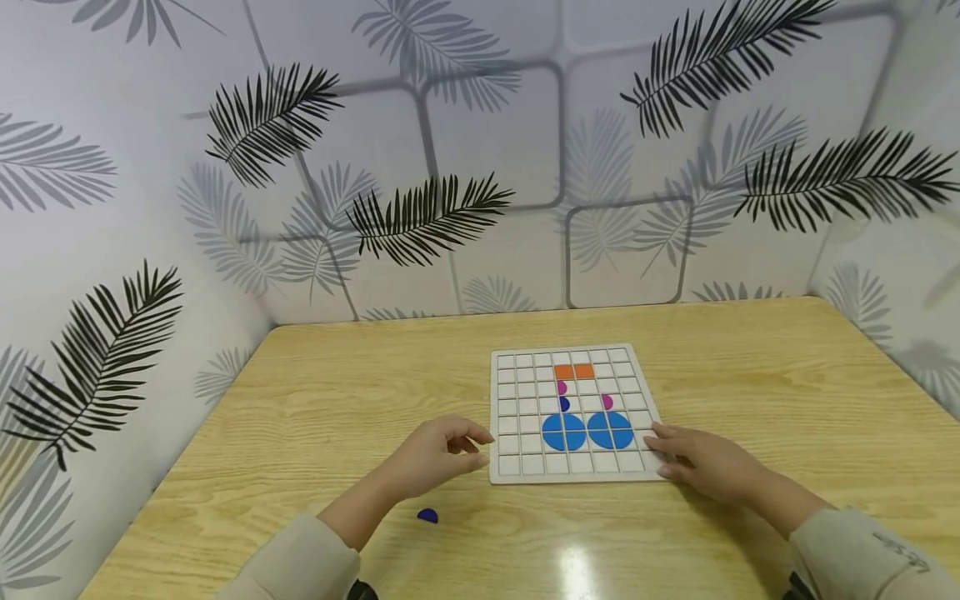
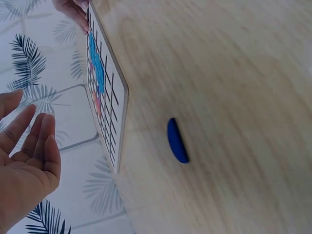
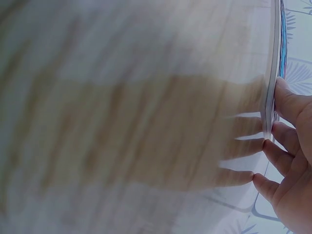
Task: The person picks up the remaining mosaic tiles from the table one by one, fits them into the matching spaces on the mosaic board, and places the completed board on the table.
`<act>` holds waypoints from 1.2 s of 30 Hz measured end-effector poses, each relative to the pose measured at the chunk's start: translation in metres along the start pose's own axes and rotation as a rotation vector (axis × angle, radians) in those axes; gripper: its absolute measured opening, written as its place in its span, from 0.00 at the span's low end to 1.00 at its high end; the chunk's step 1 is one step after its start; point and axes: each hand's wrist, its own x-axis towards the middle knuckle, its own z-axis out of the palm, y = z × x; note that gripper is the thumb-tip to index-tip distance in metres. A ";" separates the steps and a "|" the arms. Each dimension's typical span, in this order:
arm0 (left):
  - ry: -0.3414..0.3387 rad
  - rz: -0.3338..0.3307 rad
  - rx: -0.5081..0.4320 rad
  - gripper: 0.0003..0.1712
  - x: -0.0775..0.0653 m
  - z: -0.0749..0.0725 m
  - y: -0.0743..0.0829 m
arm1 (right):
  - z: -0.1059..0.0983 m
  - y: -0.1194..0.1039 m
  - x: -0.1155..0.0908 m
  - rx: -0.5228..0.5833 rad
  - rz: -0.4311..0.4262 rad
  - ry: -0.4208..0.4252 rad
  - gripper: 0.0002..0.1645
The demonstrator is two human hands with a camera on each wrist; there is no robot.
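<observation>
Board flat on the worktop, between your 12 and 1 o'clock. Your hands bracket it: right hand at its 4, left hand at its 8. Right fingers rest against the edge, not wrapped round; likely a light steadying touch. Left hand holds nothing: thumb and fingers moderately apart, loosely bent, just beside the opposite edge. Contact there: cannot tell. Probably set so the board is checked from both sides.

Two blue discs sit side by side toward the board's 6, perhaps a base for the layout. Orange squares at 12, side by side in neighbouring cells. Pink half at 11, navy half just below, flat sides to the same grid line; looks deliberate. Second pink half at 2. Loose half, dark blue, lies on the worktop at your left hand's 6, seemingly parked within easy reach.
</observation>
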 end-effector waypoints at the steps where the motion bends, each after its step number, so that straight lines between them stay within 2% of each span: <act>1: 0.005 -0.002 -0.002 0.12 -0.002 0.000 -0.002 | 0.000 0.000 0.000 0.000 -0.002 -0.002 0.26; 20: 0.017 -0.099 -0.056 0.18 -0.035 -0.011 -0.038 | 0.001 0.001 0.000 -0.012 0.012 -0.004 0.26; 36: -0.052 -0.159 -0.031 0.20 -0.047 -0.012 -0.053 | 0.001 0.001 0.000 -0.010 0.024 -0.018 0.27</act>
